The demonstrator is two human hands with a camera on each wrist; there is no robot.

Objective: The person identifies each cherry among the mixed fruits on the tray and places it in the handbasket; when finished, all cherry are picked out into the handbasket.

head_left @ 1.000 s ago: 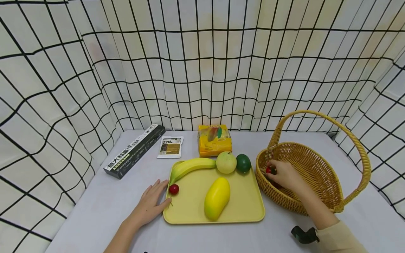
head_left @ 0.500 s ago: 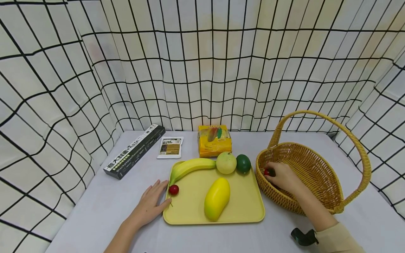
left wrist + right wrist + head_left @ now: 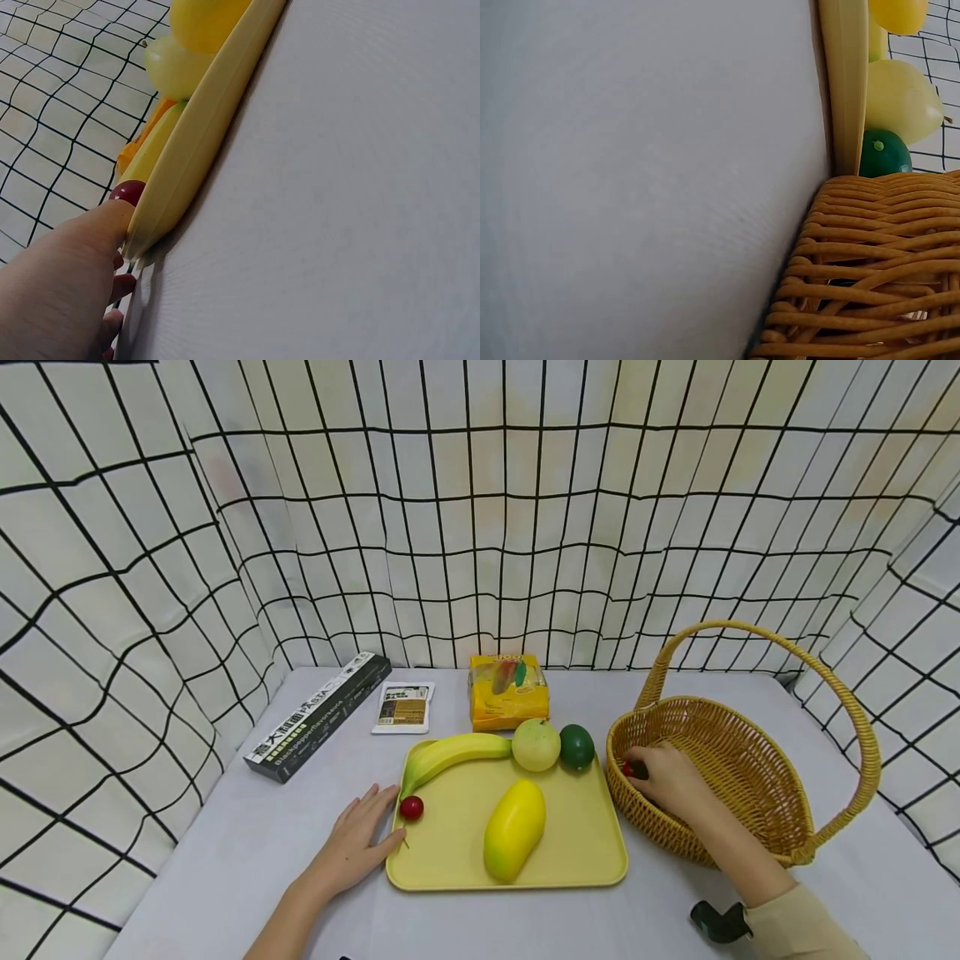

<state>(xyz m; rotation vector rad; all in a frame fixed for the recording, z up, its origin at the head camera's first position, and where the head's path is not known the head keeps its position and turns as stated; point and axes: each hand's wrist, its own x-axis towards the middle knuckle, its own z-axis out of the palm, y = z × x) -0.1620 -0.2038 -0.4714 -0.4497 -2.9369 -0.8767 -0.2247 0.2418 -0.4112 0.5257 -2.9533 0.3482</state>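
Note:
My right hand (image 3: 666, 779) reaches inside the wicker basket (image 3: 780, 777), near its left wall. Its thumb and fingertips pinch a small red fruit (image 3: 627, 769), mostly hidden by the fingers. In the right wrist view the basket's woven side (image 3: 870, 262) hides that hand. My left hand (image 3: 356, 843) lies at the left edge of the yellow tray (image 3: 450, 868), fingers spread, thumb at the rim. Close by, a red cherry (image 3: 412, 808) with a stem sits on the tray. A banana (image 3: 450, 758), a mango (image 3: 514, 832), a pale green round fruit (image 3: 536, 745) and a dark green fruit (image 3: 577, 747) share the tray.
Behind the tray stand a yellow package (image 3: 509, 693), a small sachet (image 3: 403, 708) and a long black pasta box (image 3: 322, 718). The basket's tall handle (image 3: 840, 693) arches over it. A dark bent object (image 3: 720, 922) is beside the right sleeve. Black-gridded white cloth surrounds the table.
My right hand has shifted slightly left inside the basket, carrying the small red fruit closer to the left wall. The left hand and the tray's fruit stay in place.

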